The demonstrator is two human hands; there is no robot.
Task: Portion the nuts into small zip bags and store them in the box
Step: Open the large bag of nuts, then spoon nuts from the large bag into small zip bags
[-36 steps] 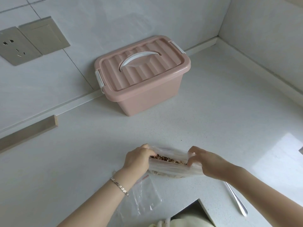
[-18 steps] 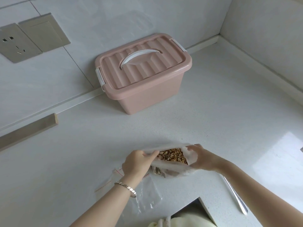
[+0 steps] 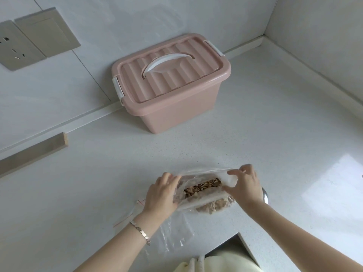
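A clear plastic bag (image 3: 204,174) of brown nuts (image 3: 202,188) sits on the white counter near me, its mouth pulled wide. My left hand (image 3: 163,195) grips the bag's left edge. My right hand (image 3: 243,185) pinches the right edge of the mouth. Small empty zip bags (image 3: 172,230) with red seal lines lie flat under and in front of the nut bag. The pink storage box (image 3: 170,85) with a white handle stands at the back against the wall, its lid on.
A metal spoon (image 3: 265,195) lies on the counter behind my right wrist, mostly hidden. A wall socket panel (image 3: 17,46) is at upper left. The counter (image 3: 294,124) meets walls at the back and right. A notch in the counter's front edge (image 3: 235,244) is near me.
Both hands have pulled the bag's mouth wider apart, so more of the nuts show. The bag stays in the same spot on the counter.
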